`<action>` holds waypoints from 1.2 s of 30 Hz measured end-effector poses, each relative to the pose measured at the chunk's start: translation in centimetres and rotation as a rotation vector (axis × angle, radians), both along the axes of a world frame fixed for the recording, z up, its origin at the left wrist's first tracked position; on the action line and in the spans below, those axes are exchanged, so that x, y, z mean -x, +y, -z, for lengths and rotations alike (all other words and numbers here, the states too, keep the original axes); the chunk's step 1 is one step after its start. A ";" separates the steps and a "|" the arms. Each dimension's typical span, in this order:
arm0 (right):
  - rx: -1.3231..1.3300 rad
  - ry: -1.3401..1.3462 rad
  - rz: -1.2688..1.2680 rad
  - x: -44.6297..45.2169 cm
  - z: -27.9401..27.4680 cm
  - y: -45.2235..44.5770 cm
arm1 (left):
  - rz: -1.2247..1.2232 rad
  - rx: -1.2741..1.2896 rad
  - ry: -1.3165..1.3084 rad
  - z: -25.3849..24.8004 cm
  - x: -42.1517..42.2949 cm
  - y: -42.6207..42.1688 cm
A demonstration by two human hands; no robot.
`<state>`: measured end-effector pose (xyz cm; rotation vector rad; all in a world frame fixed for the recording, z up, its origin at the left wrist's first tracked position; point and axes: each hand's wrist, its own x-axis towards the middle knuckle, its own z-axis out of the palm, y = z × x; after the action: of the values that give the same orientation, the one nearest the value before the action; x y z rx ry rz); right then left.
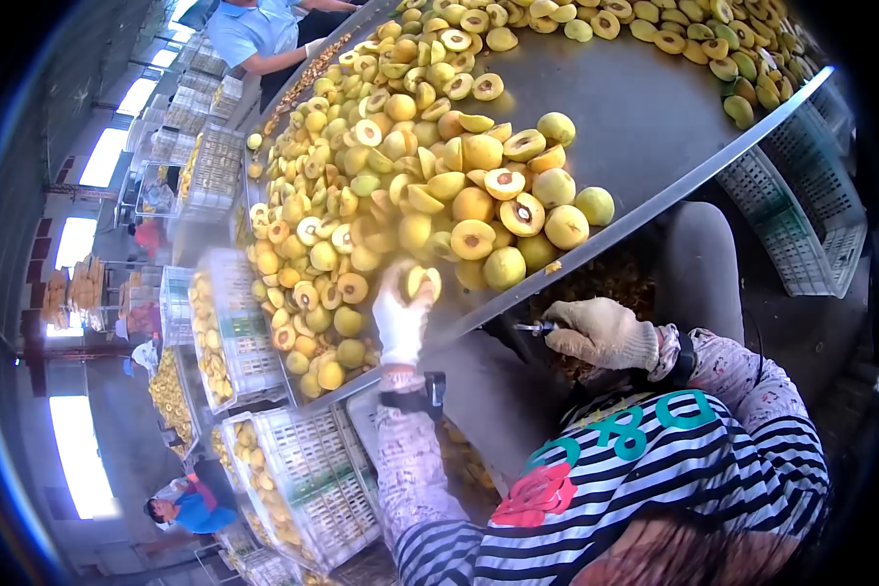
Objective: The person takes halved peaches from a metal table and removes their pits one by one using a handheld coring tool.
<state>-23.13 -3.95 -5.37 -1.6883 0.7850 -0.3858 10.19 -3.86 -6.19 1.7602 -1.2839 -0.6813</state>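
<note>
My left hand (401, 317), in a white glove, is closed around a yellow peach half (422, 281) at the near edge of the heap. Halved yellow peaches (479, 186) lie piled on the metal table (620, 107), many cut side up with brown pits or hollows showing. Over my lap, my right hand (601, 334) wears a cream glove and is wrapped round a small metal hand tool (534, 328). The tool's short tip points left, and its handle is hidden in the glove. My right hand is apart from the fruit.
The table's raised metal rim (654, 203) runs between the fruit and my knees. White plastic crates of peaches (308, 479) stand at left, and another white crate (801, 220) is at right. A co-worker in a blue shirt (254, 34) is across the table.
</note>
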 end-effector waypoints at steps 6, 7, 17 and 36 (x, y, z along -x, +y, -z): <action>-0.090 -0.216 -0.021 -1.8 -3.1 0.8 | 0.088 0.015 0.684 -2.0 9.3 6.3; -0.063 -0.189 -0.002 -2.0 -4.1 0.9 | 0.116 -0.003 0.805 -2.7 10.8 6.7; -0.154 -0.018 -0.031 -0.7 -0.8 1.7 | 0.059 0.196 1.449 1.6 13.9 8.2; -0.107 0.046 -0.358 -2.5 0.4 0.8 | 0.123 -0.112 0.700 -3.9 12.7 6.8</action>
<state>-20.60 -3.10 -5.77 -1.6997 0.5120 -0.0556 -2.49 2.92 -2.27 1.3374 -0.8753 -1.3179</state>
